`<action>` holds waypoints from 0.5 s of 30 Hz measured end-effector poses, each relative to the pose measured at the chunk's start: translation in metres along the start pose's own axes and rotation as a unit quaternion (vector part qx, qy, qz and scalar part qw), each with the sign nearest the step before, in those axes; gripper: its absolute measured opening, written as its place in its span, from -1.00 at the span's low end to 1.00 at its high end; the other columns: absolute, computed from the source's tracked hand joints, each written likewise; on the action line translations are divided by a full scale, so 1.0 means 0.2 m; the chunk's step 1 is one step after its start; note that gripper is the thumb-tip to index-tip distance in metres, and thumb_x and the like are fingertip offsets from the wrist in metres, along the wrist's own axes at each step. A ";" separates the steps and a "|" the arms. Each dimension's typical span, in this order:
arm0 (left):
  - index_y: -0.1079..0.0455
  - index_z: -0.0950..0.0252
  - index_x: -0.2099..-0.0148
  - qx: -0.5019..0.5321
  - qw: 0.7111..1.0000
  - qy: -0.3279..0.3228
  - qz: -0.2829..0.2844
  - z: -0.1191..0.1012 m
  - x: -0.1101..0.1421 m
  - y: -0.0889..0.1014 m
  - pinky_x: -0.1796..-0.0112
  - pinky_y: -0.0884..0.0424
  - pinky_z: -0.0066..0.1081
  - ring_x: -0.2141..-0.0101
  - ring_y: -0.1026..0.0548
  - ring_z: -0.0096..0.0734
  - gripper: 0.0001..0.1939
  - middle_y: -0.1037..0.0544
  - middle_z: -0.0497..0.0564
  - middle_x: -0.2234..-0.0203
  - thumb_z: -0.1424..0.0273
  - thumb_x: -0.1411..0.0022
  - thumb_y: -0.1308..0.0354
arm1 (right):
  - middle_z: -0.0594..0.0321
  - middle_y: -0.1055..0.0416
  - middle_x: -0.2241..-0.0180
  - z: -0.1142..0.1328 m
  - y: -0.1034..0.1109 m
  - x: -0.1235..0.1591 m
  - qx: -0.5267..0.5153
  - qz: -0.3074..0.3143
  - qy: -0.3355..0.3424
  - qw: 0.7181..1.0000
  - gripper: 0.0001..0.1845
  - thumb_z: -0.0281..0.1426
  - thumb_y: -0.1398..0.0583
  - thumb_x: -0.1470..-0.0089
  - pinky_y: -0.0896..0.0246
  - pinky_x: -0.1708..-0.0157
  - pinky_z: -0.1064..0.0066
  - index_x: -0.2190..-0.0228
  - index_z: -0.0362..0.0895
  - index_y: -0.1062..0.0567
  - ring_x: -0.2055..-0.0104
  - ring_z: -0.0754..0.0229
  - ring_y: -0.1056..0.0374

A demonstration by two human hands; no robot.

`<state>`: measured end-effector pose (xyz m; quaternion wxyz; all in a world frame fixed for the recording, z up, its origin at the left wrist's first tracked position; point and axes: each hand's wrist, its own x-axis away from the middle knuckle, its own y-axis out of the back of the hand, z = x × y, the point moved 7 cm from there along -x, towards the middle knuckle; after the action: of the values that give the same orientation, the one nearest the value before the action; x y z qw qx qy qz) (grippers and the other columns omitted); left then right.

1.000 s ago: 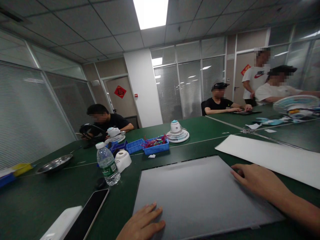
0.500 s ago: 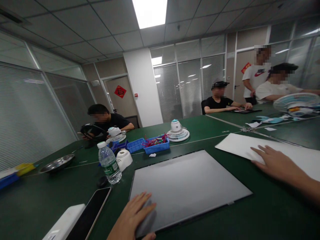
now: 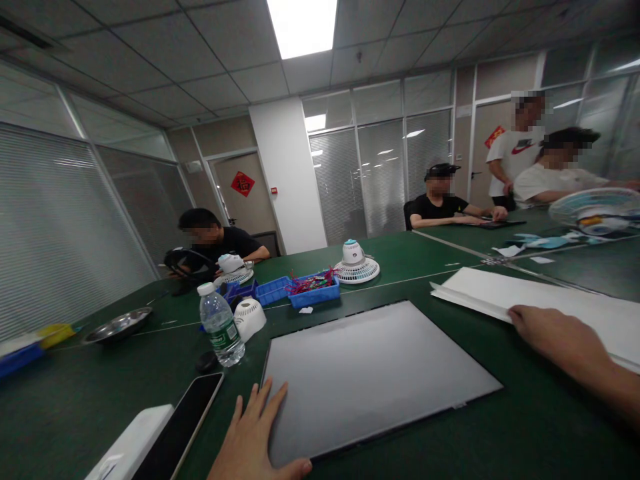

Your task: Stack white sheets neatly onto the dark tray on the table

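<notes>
The right hand (image 3: 565, 337) hides part of the near edge of the white sheets (image 3: 543, 300), which are cut off by the right edge of the view, and its fingertips are too covered to see how they grip. The left hand (image 3: 253, 433) covers the near left corner of the grey panel (image 3: 380, 373) and is itself cut at the bottom edge, as are the smartphone (image 3: 175, 427) and the white box (image 3: 133, 443). The red wires (image 3: 313, 283) are too small to tell one from another, and the faces of the people are blurred.
</notes>
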<state>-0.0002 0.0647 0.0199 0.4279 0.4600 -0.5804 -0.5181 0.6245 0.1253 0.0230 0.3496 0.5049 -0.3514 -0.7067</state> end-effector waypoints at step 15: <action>-0.15 0.16 -0.48 0.080 0.993 -0.019 -0.084 0.04 0.02 0.02 -0.31 -0.15 0.21 -0.39 -0.11 0.26 0.02 -0.10 0.14 -0.46 0.14 -0.03 -0.44 | 0.21 -0.59 -0.04 1.25 0.05 0.59 -0.098 0.164 0.352 0.916 -0.57 -0.21 0.00 -0.39 -0.41 -0.10 0.06 0.02 0.06 -0.63 -0.08 0.02 -0.50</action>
<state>-0.0090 0.0636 0.0232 0.3337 0.5300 -0.5872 -0.5127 0.3564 0.0559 0.0377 0.6097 0.6193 -0.2121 -0.4469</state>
